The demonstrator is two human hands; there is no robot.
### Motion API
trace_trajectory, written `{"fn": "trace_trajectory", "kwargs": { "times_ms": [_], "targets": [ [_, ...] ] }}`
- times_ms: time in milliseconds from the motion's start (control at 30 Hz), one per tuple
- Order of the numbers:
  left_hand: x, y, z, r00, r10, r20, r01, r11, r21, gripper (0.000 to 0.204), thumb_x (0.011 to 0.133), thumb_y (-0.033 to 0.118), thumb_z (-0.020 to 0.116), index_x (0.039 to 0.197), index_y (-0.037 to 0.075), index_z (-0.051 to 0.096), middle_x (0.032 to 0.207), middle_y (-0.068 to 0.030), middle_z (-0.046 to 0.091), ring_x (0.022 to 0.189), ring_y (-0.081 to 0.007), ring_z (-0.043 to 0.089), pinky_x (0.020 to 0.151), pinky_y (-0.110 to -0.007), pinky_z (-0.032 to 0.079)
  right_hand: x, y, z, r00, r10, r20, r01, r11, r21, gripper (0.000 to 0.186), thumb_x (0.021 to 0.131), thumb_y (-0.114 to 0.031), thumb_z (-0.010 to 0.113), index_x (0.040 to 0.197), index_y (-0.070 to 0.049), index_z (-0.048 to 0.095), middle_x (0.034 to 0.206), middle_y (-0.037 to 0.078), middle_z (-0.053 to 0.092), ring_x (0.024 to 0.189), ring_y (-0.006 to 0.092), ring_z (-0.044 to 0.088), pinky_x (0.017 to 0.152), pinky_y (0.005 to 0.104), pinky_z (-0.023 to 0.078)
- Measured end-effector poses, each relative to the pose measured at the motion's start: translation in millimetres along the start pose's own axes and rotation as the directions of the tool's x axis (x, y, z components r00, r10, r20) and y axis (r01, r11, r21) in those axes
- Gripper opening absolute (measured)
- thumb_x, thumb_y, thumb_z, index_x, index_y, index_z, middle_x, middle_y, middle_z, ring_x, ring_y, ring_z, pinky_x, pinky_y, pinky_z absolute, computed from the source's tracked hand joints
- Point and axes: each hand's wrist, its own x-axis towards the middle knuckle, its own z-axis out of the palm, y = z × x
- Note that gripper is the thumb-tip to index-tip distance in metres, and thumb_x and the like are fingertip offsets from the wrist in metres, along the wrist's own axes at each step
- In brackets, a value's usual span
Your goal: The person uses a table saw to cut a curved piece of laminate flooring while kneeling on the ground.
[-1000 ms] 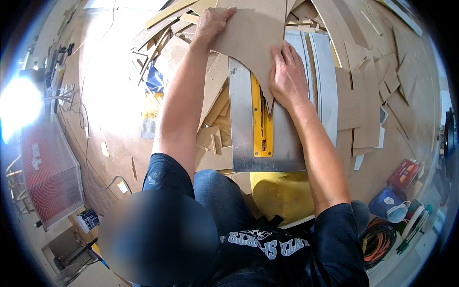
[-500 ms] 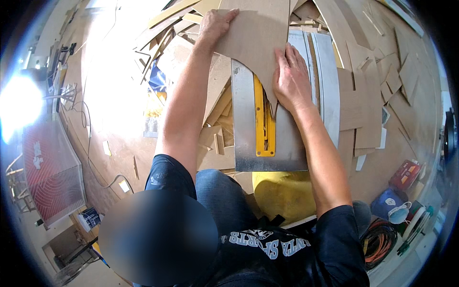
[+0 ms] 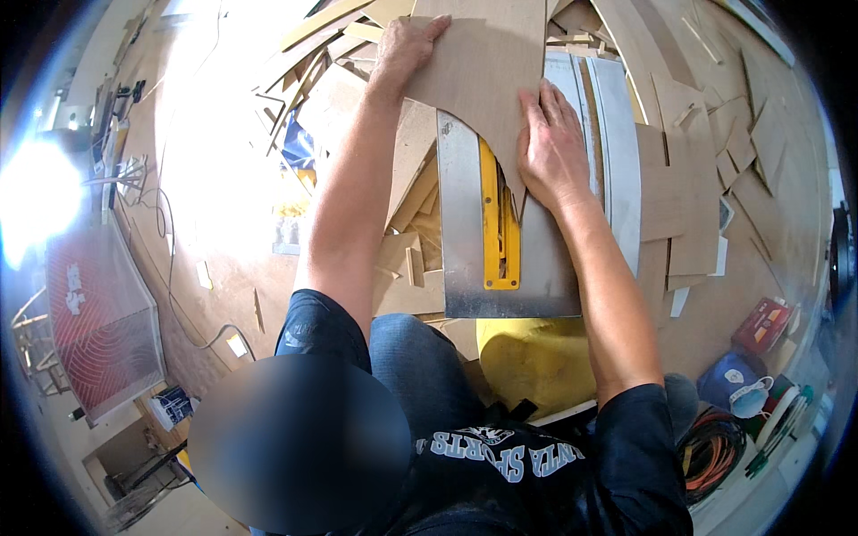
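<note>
A tan plywood panel with a curved lower left edge lies on the grey metal table of a table saw. Its narrow tapered end points toward me, over the saw's yellow insert plate. My left hand grips the panel's far left edge, with the thumb on top. Along the right edge rests my right hand, its fingers stretched out flat and pointing away from me. The saw blade cannot be made out; the panel covers the far part of the insert slot.
A metal fence runs along the saw's right side. Wood offcuts are heaped to the right, beyond and left of the saw. A cable trails across the floor at left. At lower right are a red box and a coiled cable.
The whole view has shifted slightly, with everything a little farther right. My hands and the panel keep almost the same place on the saw.
</note>
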Motion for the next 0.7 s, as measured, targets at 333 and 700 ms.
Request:
{"fn": "trace_trajectory", "kwargs": {
  "times_ms": [333,700],
  "targets": [
    [-5,-3,4,0.997,0.069,-0.026,-0.070,0.997,-0.045,0.085,0.091,0.065,0.069,0.119,-0.015,0.064,0.095,-0.0269,0.073,0.078,-0.0318,0.077,0.069,-0.044,0.064,-4,7,5,1.000,-0.028,0.004,0.028,0.999,-0.041,0.048,0.102,-0.012,0.045,0.148,-0.001,0.052,0.157,0.026,0.044,0.149,0.0391,0.038,0.125,0.0489,0.031],
    [21,-14,11,0.988,0.154,-0.020,-0.156,0.982,-0.111,0.070,0.097,0.055,0.058,0.140,0.000,0.056,0.132,-0.0304,0.057,0.127,-0.0427,0.054,0.110,-0.047,0.044,11,8,17,0.997,-0.039,-0.060,0.038,0.999,-0.016,0.045,0.098,-0.008,0.047,0.141,0.002,0.056,0.152,0.027,0.050,0.147,0.0386,0.043,0.124,0.0480,0.033]
  ]
}}
